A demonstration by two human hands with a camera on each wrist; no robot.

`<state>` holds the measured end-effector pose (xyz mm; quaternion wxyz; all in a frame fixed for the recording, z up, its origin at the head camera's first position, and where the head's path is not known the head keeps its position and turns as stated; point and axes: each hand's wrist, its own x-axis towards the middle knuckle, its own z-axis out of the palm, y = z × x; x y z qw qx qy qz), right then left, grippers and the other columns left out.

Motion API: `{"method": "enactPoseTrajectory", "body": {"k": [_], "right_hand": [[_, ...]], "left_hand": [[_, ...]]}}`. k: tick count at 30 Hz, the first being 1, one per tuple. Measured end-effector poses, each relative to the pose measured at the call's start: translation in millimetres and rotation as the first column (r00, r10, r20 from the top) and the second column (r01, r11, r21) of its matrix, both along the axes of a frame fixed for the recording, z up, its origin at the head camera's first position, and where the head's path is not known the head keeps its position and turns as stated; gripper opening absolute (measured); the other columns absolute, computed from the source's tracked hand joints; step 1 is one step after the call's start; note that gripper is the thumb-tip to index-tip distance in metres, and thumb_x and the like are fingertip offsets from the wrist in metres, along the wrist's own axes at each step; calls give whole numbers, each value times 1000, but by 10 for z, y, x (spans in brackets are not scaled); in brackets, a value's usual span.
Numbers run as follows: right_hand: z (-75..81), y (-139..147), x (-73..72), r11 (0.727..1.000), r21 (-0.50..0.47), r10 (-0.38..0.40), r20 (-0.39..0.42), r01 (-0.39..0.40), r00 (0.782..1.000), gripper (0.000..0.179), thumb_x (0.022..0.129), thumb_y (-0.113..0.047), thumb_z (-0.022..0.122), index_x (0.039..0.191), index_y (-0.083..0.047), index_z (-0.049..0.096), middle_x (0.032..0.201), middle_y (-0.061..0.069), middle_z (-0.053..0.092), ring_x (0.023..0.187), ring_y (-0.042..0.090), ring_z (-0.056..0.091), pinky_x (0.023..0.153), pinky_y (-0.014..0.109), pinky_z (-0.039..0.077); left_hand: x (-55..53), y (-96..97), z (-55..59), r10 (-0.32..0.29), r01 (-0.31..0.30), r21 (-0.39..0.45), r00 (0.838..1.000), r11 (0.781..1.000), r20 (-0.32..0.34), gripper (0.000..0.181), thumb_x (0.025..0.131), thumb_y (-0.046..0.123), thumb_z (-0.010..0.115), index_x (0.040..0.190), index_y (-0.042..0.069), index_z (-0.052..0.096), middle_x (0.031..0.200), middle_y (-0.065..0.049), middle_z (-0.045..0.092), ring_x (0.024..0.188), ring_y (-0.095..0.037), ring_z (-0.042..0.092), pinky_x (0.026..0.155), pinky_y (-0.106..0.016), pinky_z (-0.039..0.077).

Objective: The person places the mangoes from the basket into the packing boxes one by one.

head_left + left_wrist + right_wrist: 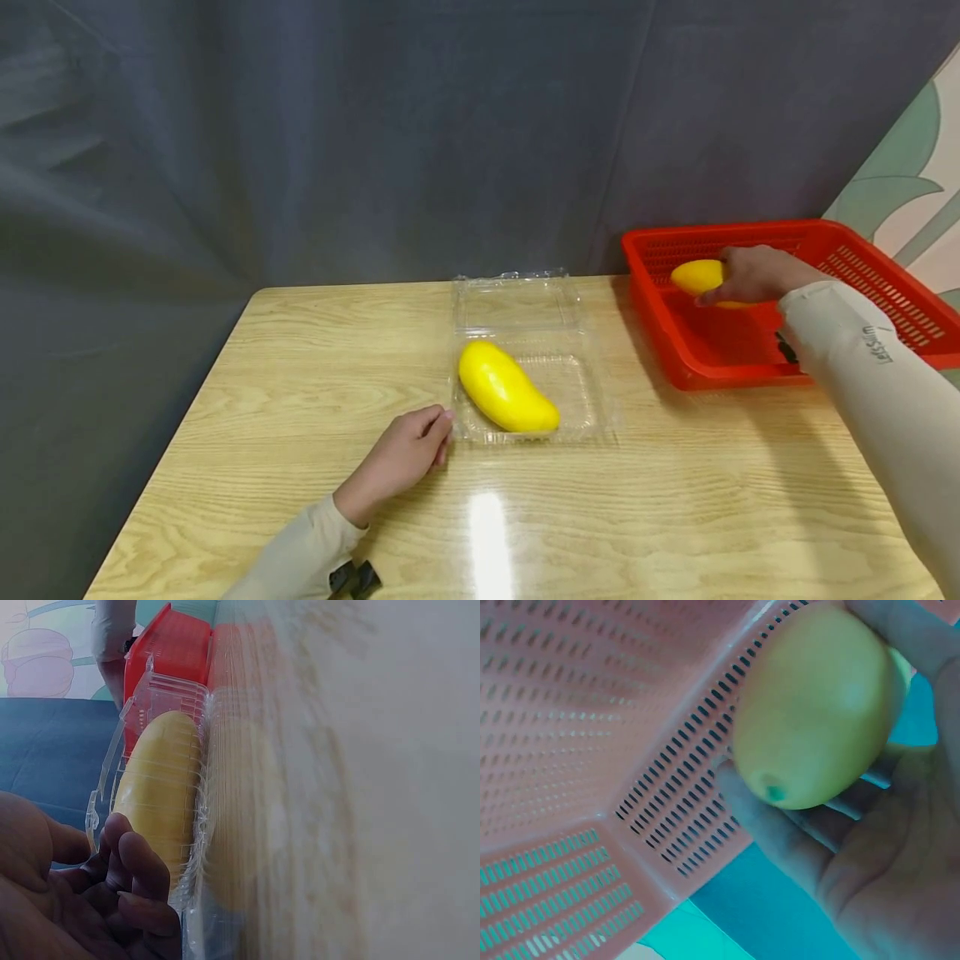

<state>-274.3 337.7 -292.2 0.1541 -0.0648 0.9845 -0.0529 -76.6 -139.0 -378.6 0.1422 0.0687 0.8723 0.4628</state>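
A clear plastic clamshell container lies open on the table with its lid folded back. One yellow mango rests slantwise in its left part. My left hand is at the container's near left corner. In the left wrist view the fingers are curled against the container's edge, with the mango just beyond the plastic wall. Over at the right, my right hand grips a second yellow mango inside the red basket. The right wrist view shows thumb and fingers around this mango.
The basket has slotted walls and stands at the table's right back. A dark curtain hangs behind the wooden table. A patterned wall shows at the far right.
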Motion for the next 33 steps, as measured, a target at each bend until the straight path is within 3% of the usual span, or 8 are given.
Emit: {"method": "enactPoseTrajectory", "body": {"k": [11, 20, 25, 33], "right_hand": [[203, -117, 120, 999, 34, 18, -36, -17, 999, 97, 77, -71, 69, 133, 4, 44, 108, 23, 59, 91, 38, 54, 76, 53, 49], [408, -234, 249, 999, 40, 33, -132, -28, 991, 79, 85, -70, 61, 120, 0, 51, 92, 15, 56, 82, 33, 53, 66, 43, 46], [436, -346, 316, 999, -19, 24, -172, -27, 985, 75, 88, -70, 56, 114, 0, 50, 89, 14, 55, 79, 30, 52, 62, 38, 42], [463, -509, 428, 999, -33, 3, -148, -8, 989, 86, 88, -78, 45, 124, 1, 45, 93, 15, 53, 82, 32, 51, 64, 39, 40]], "left_hand": [[-3, 9, 4, 4, -4, 0, 1000, 1000, 1, 35, 108, 23, 41, 84, 5, 59, 61, 0, 52, 50, -13, 43, 49, -23, 35], [-12, -2, 19, -10, 10, -4, 1000, 1000, -14, 36, 109, 24, 41, 83, 5, 58, 60, 0, 52, 50, -13, 42, 49, -23, 36], [-17, -6, 21, -10, 10, -6, 1000, 1000, -15, 36, 109, 24, 41, 83, 6, 58, 60, 0, 52, 49, -13, 42, 49, -23, 35], [-10, 13, 8, -33, 23, 124, 996, 992, 81, 39, 107, 27, 45, 77, 4, 54, 60, -3, 50, 51, -14, 40, 49, -24, 34]]}}
